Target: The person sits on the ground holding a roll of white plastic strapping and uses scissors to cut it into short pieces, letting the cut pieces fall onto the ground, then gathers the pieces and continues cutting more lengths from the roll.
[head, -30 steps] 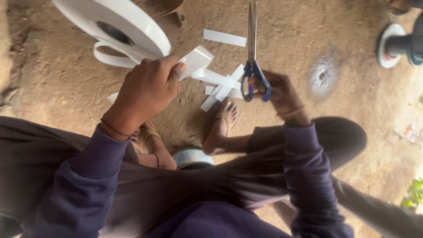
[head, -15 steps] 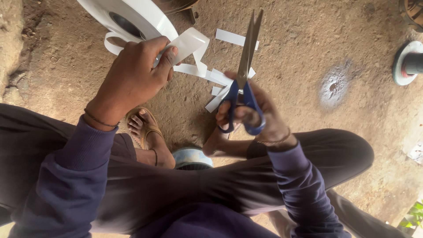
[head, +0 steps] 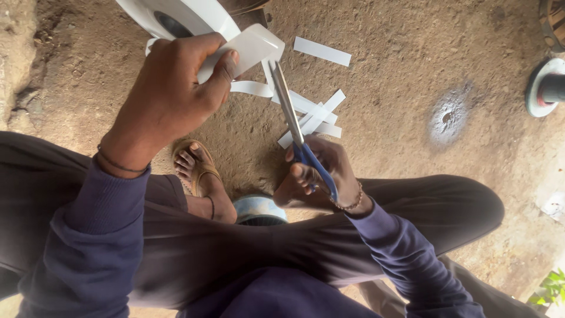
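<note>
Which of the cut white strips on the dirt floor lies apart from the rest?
The single white strip farthest up, beyond the scissors' tip; the other cut strips overlap in a pile near the right hand.

An outdoor dirt yard: bare packed earth floor (head: 412, 70), sandalled foot (head: 197, 168), cut white strips (head: 321, 52) scattered.

White tape strip (head: 250, 50) held taut — blue-handled scissors (head: 297, 132) blades at its edge.

Bare brown earth floor (head: 412, 53), gritty and pebbled, a pale ashy patch (head: 448, 118) lay at right, a round white-rimmed base (head: 544, 88) stood at the right edge, green leaves (head: 550, 288) showed bottom right, soft daylight fell evenly.
</note>
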`<state>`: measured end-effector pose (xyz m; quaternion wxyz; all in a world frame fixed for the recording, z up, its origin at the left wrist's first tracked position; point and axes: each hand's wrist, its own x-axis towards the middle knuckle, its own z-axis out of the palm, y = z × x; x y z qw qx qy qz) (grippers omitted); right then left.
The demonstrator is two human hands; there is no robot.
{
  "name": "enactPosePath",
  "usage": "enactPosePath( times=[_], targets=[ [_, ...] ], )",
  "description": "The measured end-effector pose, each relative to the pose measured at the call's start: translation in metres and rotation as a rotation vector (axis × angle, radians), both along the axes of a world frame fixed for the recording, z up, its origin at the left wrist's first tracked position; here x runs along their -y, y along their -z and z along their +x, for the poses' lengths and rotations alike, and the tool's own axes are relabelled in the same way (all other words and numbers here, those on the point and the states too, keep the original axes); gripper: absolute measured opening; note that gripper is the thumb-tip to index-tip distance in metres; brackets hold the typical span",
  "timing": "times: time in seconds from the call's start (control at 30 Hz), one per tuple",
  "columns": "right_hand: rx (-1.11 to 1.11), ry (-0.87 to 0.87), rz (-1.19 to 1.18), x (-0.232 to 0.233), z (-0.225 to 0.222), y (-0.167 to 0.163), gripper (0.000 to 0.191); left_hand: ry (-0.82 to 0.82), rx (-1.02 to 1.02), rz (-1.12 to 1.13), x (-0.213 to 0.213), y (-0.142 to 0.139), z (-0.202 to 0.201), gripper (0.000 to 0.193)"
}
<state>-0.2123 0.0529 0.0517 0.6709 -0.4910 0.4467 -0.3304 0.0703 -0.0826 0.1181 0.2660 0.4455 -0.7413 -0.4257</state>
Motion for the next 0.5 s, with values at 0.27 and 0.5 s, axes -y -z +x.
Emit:
enactPosePath(
  times=[0.27,0.5],
  targets=[
    [-0.259,-0.077,-0.047,0.000,0.013,-0.012,0.070,0.014,0.005,-0.054,-0.003,0.000,0.005,0.037],
    [-0.149,-0.029,0.043,0.007,0.018,-0.021,0.060,0.059,0.004,0.009,-0.013,0.000,-0.014,0.039]
  ],
)
